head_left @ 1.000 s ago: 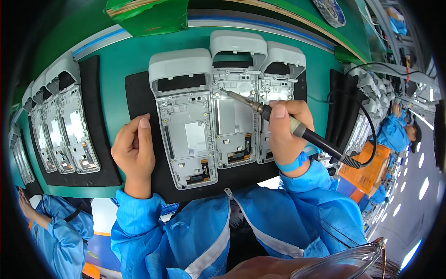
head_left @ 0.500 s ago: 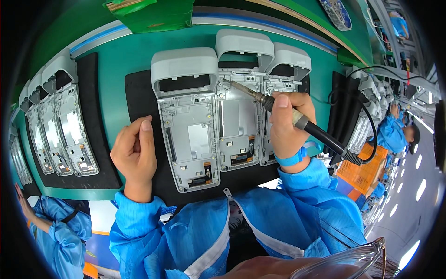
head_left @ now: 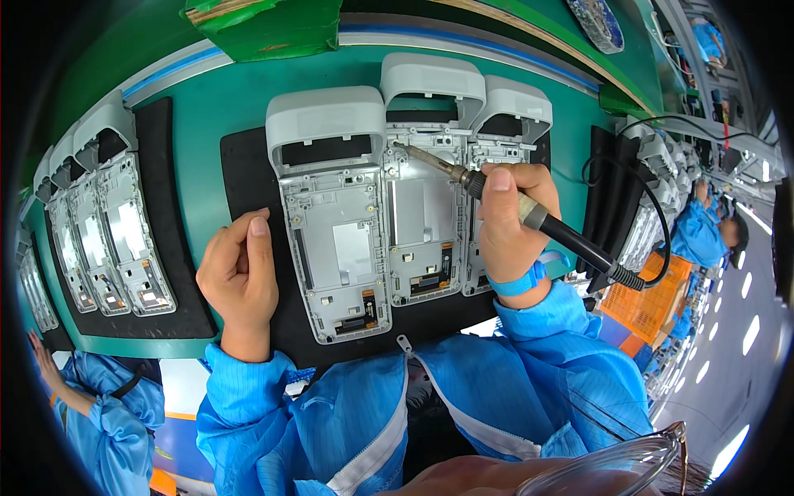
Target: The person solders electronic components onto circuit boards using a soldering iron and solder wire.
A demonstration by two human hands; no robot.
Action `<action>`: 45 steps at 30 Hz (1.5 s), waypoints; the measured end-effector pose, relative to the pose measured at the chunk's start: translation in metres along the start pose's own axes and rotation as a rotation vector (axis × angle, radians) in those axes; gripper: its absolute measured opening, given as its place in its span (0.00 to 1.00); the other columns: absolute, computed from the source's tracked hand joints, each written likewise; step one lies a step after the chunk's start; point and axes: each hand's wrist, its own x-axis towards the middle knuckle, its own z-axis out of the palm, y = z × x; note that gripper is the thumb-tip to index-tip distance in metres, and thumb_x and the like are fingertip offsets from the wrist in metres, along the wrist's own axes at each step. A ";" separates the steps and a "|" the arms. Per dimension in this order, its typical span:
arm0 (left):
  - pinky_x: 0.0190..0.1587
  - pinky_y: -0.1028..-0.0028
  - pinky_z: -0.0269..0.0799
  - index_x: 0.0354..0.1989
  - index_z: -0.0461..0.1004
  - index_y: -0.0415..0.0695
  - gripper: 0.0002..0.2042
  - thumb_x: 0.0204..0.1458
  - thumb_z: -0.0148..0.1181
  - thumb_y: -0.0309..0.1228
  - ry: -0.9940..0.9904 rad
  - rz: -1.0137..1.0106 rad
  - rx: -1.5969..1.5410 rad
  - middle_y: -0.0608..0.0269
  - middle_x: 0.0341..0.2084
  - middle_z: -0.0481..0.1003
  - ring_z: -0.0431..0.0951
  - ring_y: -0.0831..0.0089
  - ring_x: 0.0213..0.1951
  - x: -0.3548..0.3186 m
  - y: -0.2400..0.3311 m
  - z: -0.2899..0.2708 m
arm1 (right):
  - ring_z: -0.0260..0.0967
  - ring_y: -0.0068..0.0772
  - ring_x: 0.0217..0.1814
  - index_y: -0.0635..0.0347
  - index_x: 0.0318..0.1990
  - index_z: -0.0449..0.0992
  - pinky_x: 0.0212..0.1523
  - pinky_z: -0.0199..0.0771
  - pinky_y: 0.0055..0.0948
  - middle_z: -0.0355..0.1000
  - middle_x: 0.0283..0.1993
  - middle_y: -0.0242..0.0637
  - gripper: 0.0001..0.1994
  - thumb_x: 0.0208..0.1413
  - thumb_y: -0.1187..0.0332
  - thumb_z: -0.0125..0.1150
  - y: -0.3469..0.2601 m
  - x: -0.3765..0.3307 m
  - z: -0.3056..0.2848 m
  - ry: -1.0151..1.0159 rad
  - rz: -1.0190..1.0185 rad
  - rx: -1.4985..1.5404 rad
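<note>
My right hand is wrapped around a soldering iron. Its metal tip reaches the upper left corner of the middle grey plastic housing, seemingly touching it. To the left of that lies another grey housing, and a third housing is partly hidden behind my right hand. Each has a raised hood at its far end; metal plates and small connectors show on the nearer two. My left hand is closed beside the left housing, thumb against the curled forefinger, with nothing visible in it.
A black mat lies under the housings on the green table. More housings rest on another mat at left. The iron's black cable loops at right, near further grey parts. A co-worker's sleeve shows lower left; an orange crate stands right.
Almost nothing differs. The view has shifted very slightly, while both hands and the soldering iron keep their places.
</note>
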 end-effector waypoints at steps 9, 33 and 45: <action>0.17 0.83 0.48 0.29 0.75 0.37 0.04 0.48 0.55 0.24 -0.010 -0.005 0.011 0.70 0.12 0.63 0.55 0.86 0.15 0.001 0.002 -0.001 | 0.64 0.21 0.25 0.63 0.27 0.71 0.28 0.65 0.21 0.69 0.24 0.34 0.08 0.48 0.68 0.59 0.002 0.001 0.000 0.022 0.012 0.005; 0.20 0.85 0.50 0.31 0.74 0.34 0.07 0.51 0.53 0.27 0.033 -0.014 0.015 0.67 0.20 0.70 0.58 0.87 0.18 0.002 0.003 0.018 | 0.53 0.14 0.13 0.61 0.25 0.64 0.15 0.54 0.14 0.65 0.22 0.33 0.11 0.51 0.64 0.54 0.029 0.016 -0.068 0.263 -0.026 -0.006; 0.21 0.85 0.53 0.31 0.73 0.34 0.08 0.51 0.52 0.27 0.038 0.001 0.023 0.61 0.27 0.75 0.60 0.86 0.20 0.001 0.003 0.020 | 0.55 0.15 0.14 0.62 0.25 0.65 0.16 0.54 0.15 0.68 0.26 0.37 0.11 0.52 0.65 0.54 0.035 0.021 -0.070 0.217 -0.043 0.008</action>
